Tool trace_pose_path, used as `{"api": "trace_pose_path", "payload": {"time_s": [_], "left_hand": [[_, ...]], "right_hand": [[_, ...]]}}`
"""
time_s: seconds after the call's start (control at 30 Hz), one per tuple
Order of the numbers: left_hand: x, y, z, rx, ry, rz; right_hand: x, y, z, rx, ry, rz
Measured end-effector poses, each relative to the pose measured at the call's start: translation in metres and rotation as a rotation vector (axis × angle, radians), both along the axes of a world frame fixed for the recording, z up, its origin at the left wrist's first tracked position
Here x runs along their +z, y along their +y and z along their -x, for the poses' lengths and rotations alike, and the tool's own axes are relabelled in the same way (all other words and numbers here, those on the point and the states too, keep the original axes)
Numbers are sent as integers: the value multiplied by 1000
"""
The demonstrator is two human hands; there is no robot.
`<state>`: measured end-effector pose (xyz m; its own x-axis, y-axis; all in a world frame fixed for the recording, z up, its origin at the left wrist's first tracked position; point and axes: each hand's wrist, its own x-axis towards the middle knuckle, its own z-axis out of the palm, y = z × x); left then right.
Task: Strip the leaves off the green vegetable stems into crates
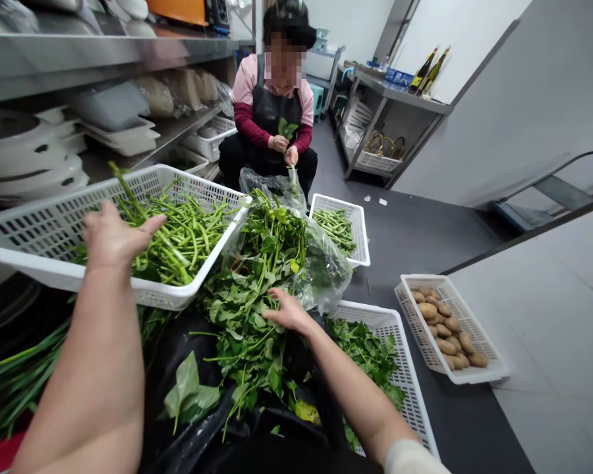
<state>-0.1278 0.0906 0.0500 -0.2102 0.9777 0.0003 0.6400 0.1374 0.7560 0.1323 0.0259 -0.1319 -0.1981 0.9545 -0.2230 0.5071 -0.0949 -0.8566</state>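
Note:
My left hand [114,238] is open over the white plastic basket [165,297] at the left, thumb and fingers apart, close to the cut green stems [192,230] in it. Some of its fingers are hidden behind the hand. My right hand [289,311] reaches over a heap of leafy greens [257,296] in the middle, its fingers apart near the leaves. Whether it touches them I cannot tell. The heap spills from a clear plastic bag [326,266] onto black plastic [178,342]. A few loose leaves [190,388] lie nearer to me.
Opposite, a person [277,105] crouches, holding a leafy stem in both hands. Right of the heap stand a basket of leaves [415,388], a smaller basket of cut stems [362,230] and a basket of potatoes [494,368]. Steel shelving [103,62] with dishes runs along the left.

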Motion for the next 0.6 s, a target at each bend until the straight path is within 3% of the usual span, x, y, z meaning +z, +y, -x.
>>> {"api": "trace_pose_path", "payload": {"time_s": [0.07, 0.13, 0.27, 0.33, 0.4, 0.5, 0.6], "left_hand": [[-6, 14, -15, 23, 98, -29], [-28, 24, -48, -10, 188, -21], [-100, 38, -122, -168, 214, 174], [-132, 42, -141, -158, 210, 236], [-152, 44, -146, -138, 183, 279], [-153, 45, -137, -152, 74, 338], [-127, 37, -126, -216, -100, 352]], "right_hand": [[1, 12, -1, -126, 46, -43], [0, 20, 0, -168, 95, -32], [-10, 10, 1, -163, 160, 4], [-15, -3, -1, -156, 215, 27], [-16, -14, -7, -162, 279, 55], [-8, -21, -18, -226, 388, 96], [11, -21, -24, -358, 515, 101]]}}
